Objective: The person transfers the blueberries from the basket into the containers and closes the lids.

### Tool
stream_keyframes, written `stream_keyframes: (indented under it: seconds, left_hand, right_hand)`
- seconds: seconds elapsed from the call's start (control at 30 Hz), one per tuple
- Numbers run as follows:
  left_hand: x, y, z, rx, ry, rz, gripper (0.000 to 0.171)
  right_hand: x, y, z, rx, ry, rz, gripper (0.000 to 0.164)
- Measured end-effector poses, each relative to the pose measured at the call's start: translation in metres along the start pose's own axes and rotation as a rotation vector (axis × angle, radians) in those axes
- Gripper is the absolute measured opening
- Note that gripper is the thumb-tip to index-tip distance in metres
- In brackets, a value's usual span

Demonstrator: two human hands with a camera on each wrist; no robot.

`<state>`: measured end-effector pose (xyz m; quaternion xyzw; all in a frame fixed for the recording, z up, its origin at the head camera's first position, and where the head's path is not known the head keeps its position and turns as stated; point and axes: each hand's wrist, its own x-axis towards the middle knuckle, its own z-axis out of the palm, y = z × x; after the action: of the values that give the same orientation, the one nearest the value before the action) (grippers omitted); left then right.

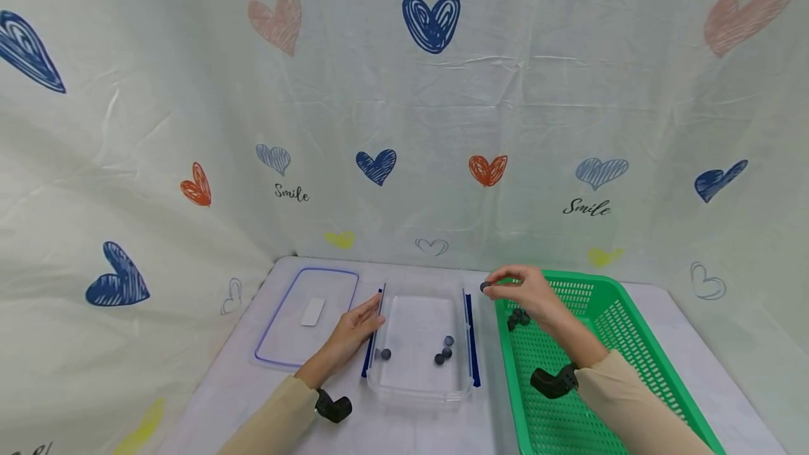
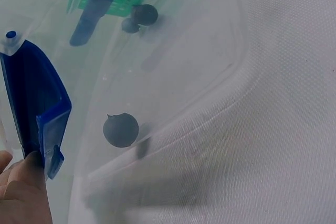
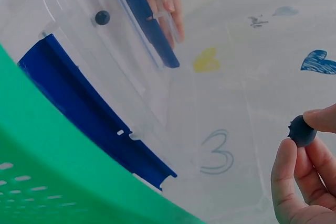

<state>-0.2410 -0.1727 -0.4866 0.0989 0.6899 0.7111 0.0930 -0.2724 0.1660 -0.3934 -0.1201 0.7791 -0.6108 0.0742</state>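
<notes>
My right hand (image 1: 521, 292) pinches a blueberry (image 3: 302, 131) between thumb and fingertips, above the far left corner of the green basket (image 1: 632, 350). The berry's small crown shows in the right wrist view. My left hand (image 1: 350, 332) rests against the left side of a clear plastic box (image 1: 420, 396), fingers at its blue latch flap (image 2: 47, 103). Inside the box, one blueberry (image 1: 386, 354) lies near the left wall and three more blueberries (image 1: 446, 352) sit grouped toward the right. Several blueberries (image 1: 518, 318) are clustered at the basket's left side.
A clear lid with a blue seal (image 1: 306, 351) lies left of the box, a white rectangle (image 1: 312, 312) on it. The box's right latch flap (image 1: 472, 343) hangs outward beside the basket. A curtain printed with hearts (image 1: 404, 104) rises behind the table.
</notes>
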Motion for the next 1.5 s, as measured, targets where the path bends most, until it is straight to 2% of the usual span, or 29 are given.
stream_keyframes:
  seconds: [0.4,0.67,0.83,1.0,1.27,1.4,1.5]
  left_hand:
    - [0.001,-0.003,-0.002,0.003,-0.016,0.012,0.060]
    - [0.010,-0.022,-0.006,0.011,0.017,0.020,0.061]
    - [0.012,-0.026,-0.006,0.025,0.023,0.035,0.061]
    - [0.011,-0.026,-0.006,0.018,0.028,0.048,0.061]
    - [0.010,-0.025,-0.007,0.025,0.023,0.026,0.061]
    - [0.009,-0.020,-0.006,0.024,0.011,0.010,0.060]
    - [0.005,-0.010,-0.003,0.019,-0.009,0.007,0.061]
  right_hand:
    - [0.008,-0.006,0.019,-0.021,-0.100,0.010,0.028]
    - [0.013,-0.004,0.031,-0.033,-0.155,0.020,0.026]
    - [0.014,-0.001,0.040,-0.024,-0.207,0.001,0.024]
    - [0.013,0.004,0.048,-0.036,-0.245,0.008,0.024]
    - [0.014,0.009,0.056,-0.027,-0.268,0.025,0.022]
    - [0.014,0.010,0.060,-0.052,-0.279,0.016,0.023]
    - [0.015,0.012,0.062,-0.073,-0.290,0.016,0.023]
